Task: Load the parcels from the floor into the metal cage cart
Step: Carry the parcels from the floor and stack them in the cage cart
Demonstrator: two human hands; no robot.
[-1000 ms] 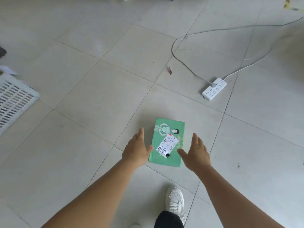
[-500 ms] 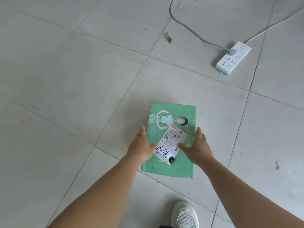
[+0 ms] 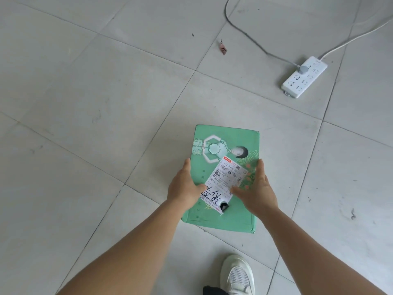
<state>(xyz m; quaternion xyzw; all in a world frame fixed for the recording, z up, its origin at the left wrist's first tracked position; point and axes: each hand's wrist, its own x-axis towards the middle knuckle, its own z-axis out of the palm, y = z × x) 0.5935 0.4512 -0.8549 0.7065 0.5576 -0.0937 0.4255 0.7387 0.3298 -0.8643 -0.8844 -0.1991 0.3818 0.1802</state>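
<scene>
Glossy pale floor tiles [image 3: 89, 128]; left hand [image 3: 184, 188], right hand [image 3: 256, 191] grip flat green cardboard parcel [image 3: 225, 218] sides.

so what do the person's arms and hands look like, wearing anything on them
Both forearms are bare as far up as the head view shows: no sleeves, no gloves. The left hand and the right hand carry no visible rings, watch or wristband, and no markings show. The only clothing in view is lower down: a white mesh sneaker and a dark trouser hem.
</scene>
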